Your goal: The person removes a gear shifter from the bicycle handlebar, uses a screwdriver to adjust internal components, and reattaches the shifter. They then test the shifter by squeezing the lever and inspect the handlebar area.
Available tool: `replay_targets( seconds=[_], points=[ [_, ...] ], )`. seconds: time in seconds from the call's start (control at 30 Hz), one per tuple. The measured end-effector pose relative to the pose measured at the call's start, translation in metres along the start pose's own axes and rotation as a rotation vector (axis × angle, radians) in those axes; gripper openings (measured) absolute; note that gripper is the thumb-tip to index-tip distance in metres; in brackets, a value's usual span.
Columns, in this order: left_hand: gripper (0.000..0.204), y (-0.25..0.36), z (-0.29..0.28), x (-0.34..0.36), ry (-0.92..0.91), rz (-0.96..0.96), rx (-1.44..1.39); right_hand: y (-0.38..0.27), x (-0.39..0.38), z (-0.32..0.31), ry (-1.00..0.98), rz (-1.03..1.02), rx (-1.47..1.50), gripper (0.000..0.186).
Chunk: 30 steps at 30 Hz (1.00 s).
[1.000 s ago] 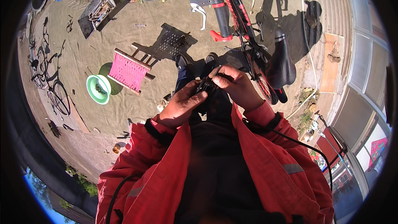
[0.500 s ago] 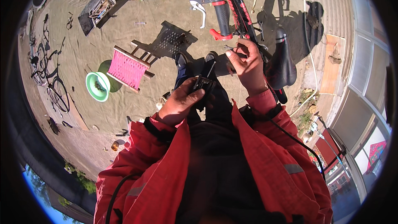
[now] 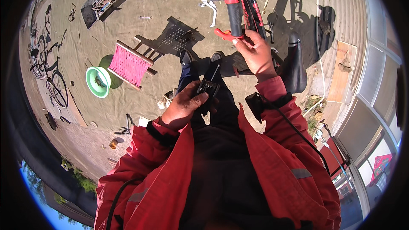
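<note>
My left hand (image 3: 187, 107) is closed around a black blocky tool (image 3: 208, 88) with a thin metal rod sticking up from it. The lower part of this tool is hidden in shadow and by my fingers. My right hand (image 3: 257, 55) reaches forward to the bicycle's handlebar grip (image 3: 235, 19). Its thumb and fingers are pinched at the near end of the grip, beside a red curved end piece (image 3: 225, 35). A silver brake lever (image 3: 210, 10) stands to the left of the grip.
A black saddle (image 3: 295, 66) is right of my right hand. On the ground stand a pink woven stool (image 3: 129, 66), a green basin (image 3: 90, 81) and a box of tools (image 3: 102, 3). Another bicycle (image 3: 57, 87) is far left. A pale hose (image 3: 318, 38) runs along the right.
My right hand has moved forward onto the end of the handlebar grip; a small metal tool end seen at its fingertips before no longer shows. My left hand keeps its hold.
</note>
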<state>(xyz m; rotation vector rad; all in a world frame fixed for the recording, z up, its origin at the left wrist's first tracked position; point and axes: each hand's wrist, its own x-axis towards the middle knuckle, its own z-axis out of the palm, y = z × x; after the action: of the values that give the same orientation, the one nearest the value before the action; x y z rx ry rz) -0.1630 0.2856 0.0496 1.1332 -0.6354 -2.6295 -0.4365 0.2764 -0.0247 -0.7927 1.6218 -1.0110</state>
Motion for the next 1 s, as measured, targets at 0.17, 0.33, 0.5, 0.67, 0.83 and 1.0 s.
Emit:
replay_targets(
  seconds=[0.17, 0.33, 0.5, 0.67, 0.83, 1.0],
  points=[
    [0.041, -0.004, 0.000, -0.002, 0.017, -0.008, -0.020, 0.001, 0.003, -0.006, -0.079, 0.078, 0.226, 0.028],
    [0.042, -0.010, -0.001, -0.001, 0.045, -0.011, -0.051, -0.005, 0.009, -0.015, -0.197, 0.082, 0.158, 0.026],
    [0.047, -0.017, 0.000, -0.002, 0.085, -0.026, -0.063, -0.009, 0.016, -0.019, -0.262, 0.055, 0.140, 0.025],
    [0.044, -0.028, 0.008, -0.005, 0.141, -0.005, -0.113, -0.011, 0.017, -0.020, -0.301, 0.021, 0.111, 0.023],
    [0.047, -0.039, 0.012, -0.007, 0.158, 0.025, -0.092, -0.011, 0.020, -0.022, -0.305, 0.038, 0.109, 0.025],
    [0.049, -0.045, 0.017, -0.010, 0.177, 0.035, -0.111, -0.009, 0.022, -0.020, -0.293, 0.073, 0.192, 0.030]
  ],
)
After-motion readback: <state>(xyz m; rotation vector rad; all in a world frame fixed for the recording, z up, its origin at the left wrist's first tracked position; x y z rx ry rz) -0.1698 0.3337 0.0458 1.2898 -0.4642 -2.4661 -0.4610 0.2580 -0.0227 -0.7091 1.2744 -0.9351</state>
